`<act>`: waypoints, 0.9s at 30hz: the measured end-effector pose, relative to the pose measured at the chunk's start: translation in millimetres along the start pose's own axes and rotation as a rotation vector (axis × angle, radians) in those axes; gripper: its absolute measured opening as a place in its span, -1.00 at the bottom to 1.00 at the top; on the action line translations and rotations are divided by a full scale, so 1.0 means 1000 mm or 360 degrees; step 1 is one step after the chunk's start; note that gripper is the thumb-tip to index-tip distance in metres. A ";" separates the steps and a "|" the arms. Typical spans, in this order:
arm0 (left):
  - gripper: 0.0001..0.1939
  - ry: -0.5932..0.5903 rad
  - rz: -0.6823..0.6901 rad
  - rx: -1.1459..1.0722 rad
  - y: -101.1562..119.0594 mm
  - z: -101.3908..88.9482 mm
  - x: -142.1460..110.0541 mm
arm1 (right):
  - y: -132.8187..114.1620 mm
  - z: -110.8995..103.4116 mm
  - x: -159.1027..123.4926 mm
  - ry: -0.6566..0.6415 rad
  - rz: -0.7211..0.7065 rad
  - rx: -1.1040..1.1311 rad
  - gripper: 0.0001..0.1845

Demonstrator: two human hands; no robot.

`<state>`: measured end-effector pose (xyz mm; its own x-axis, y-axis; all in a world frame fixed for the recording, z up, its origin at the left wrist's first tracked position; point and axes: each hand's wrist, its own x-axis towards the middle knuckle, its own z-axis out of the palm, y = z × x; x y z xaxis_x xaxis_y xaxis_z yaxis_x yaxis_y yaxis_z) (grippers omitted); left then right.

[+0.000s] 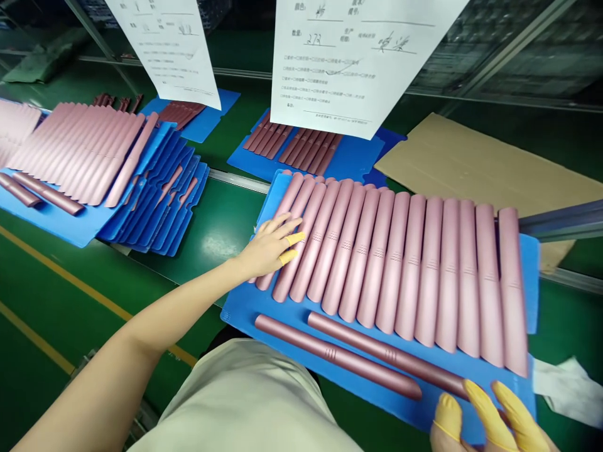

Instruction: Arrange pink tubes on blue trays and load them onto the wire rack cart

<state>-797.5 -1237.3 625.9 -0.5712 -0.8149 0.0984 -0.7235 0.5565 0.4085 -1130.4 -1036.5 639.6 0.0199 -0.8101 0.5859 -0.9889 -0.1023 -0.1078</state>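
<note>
A blue tray [282,314] in front of me carries a row of several pink curved shells [405,263] laid side by side. Two darker pink rods [339,356] lie along its near edge. My left hand [271,246], with yellow finger cots, rests flat and open on the leftmost shells. My right hand [485,417], also in yellow finger cots, sits at the tray's near right corner, fingers spread against the tray by the end of a rod.
A second blue tray [56,223] with pink shells and a fanned stack of blue trays [164,201] lie to the left. Further trays [358,160] sit behind. Cardboard [471,163] lies at right. Two hanging paper sheets [348,56] block the upper view. The belt is green.
</note>
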 end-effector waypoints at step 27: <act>-0.77 0.0049 0.0605 0.0106 0.040 0.013 0.042 | 0.046 -0.009 -0.019 0.0163 0.0394 -0.0085 -0.49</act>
<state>-855.4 -1247.1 634.7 -0.7924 -0.5523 0.2589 -0.4865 0.8283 0.2777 -1177.3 -1021.1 630.8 -0.2354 -0.7439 0.6254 -0.9683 0.1241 -0.2169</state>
